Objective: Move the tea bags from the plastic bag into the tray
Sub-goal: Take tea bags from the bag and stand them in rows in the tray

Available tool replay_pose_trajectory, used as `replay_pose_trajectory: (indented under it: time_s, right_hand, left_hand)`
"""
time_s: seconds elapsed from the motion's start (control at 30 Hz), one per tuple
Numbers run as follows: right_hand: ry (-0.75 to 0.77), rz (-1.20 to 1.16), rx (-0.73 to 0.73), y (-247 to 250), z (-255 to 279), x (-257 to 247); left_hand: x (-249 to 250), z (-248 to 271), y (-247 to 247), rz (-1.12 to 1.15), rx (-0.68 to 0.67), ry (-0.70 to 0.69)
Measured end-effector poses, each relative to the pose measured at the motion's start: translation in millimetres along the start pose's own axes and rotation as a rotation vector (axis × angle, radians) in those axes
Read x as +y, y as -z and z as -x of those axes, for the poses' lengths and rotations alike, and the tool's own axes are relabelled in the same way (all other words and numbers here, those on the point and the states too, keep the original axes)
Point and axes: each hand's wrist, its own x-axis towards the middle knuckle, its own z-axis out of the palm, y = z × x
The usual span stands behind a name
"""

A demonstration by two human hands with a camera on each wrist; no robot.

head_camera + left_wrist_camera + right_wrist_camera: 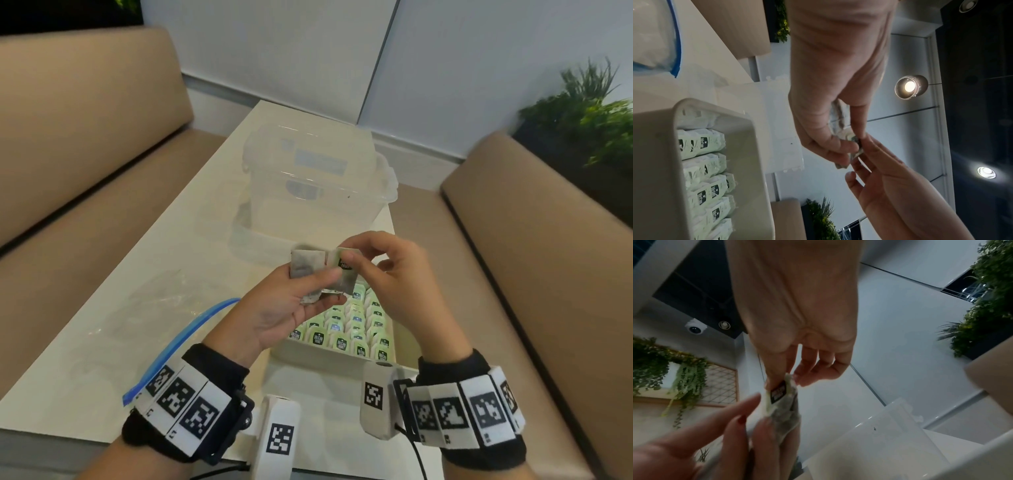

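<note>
My left hand (318,281) grips a small bunch of grey tea bags (305,265) above the far end of the white tray (318,354). My right hand (354,258) pinches the green-tagged tea bag (342,262) at the bunch's right side between thumb and forefinger. In the right wrist view the pinched tea bag (780,395) shows its dark label. Rows of green-labelled tea bags (352,329) stand in the tray. The clear plastic bag (150,308) with a blue zip lies flat on the table to the left. In the left wrist view the left hand's fingers (838,146) curl round the bunch (839,116).
A clear plastic tub (308,178) stands on the white table (212,212) beyond the tray. Tan sofa cushions (85,137) flank the table on both sides. A green plant (589,113) is at the far right.
</note>
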Motion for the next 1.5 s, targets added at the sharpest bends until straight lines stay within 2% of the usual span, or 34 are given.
replay_pose_trajectory:
  time_s: [0.07,0.17,0.33,0.47,0.67,0.9,1.0,1.1,1.23,1.37,1.5]
  right_hand:
    - [-0.004,-0.057,-0.011,2.6,0.7,-5.1]
    - [0.069,0.016,0.006,6.1,1.5,-15.7]
    - [0.101,0.096,-0.063,11.5,-3.3,-33.2]
    - [0.119,0.076,-0.061,19.2,-7.7,-44.6]
    - [0.092,0.050,-0.035,18.9,-10.6,-46.4]
    - [0.113,0.053,0.004,13.9,-5.5,-40.6]
    - [0.120,0.115,-0.022,26.2,-5.7,-40.6]
    - [0.102,0.378,-0.151,46.9,-13.9,-33.4]
    - [-0.048,0.766,-0.445,62.6,-32.1,-0.8]
    - [-0.256,0.998,-0.740,53.3,-45.5,53.1]
    - [-0.296,1.159,-0.937,35.1,-56.6,98.1]
  left_hand:
    - [-3.3,0.9,-1.9,-0.073,-0.021,-0.021]
    - [-9.4,2.1,-5.9,-0.134,-0.007,-0.035]
    - [-14.3,4.4,-14.0,-0.033,-0.047,-0.084]
    - [-14.5,4.1,-14.2,0.070,-0.018,-0.091]
    - [-14.9,5.1,-17.5,0.083,0.042,-0.113]
    - [-15.3,5.8,-12.1,0.057,0.081,-0.061]
    - [-15.0,6.1,-0.5,0.143,0.120,-0.002]
    - [-12.3,5.9,21.9,0.252,0.153,0.013]
    - [-7.4,3.7,45.2,0.291,0.185,-0.034]
    - [-4.9,4.7,55.9,0.256,0.190,-0.091]
    - [-5.3,5.3,62.3,0.239,0.201,-0.104]
